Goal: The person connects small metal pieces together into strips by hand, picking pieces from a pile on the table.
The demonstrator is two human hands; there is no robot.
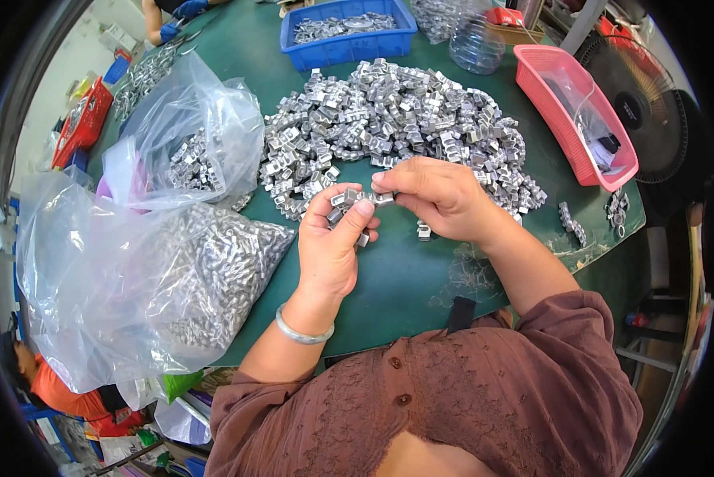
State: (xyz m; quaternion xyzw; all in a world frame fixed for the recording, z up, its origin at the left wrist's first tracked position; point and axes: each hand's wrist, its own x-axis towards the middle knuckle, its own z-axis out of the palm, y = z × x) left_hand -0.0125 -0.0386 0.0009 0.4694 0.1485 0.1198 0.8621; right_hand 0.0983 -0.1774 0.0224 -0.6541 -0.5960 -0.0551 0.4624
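Several small silver metal pieces (348,197), block-shaped with openings, sit in my left hand (330,246), whose fingers are curled around them. My right hand (444,197) pinches a piece at the right end of this cluster, between thumb and fingertips, so the two hands meet over the table. A big heap of similar metal pieces (389,115) spreads just beyond my hands. One loose metal piece (424,231) lies on the green tabletop (404,278) below my right hand.
At left stand a clear bag full of metal pieces (229,270) and an open plastic bag (214,103). A blue tray (349,52) sits beyond the heap, a pink basket (575,119) and fan (635,107) to the right. Another person's blue-gloved hand (188,9) shows far left.
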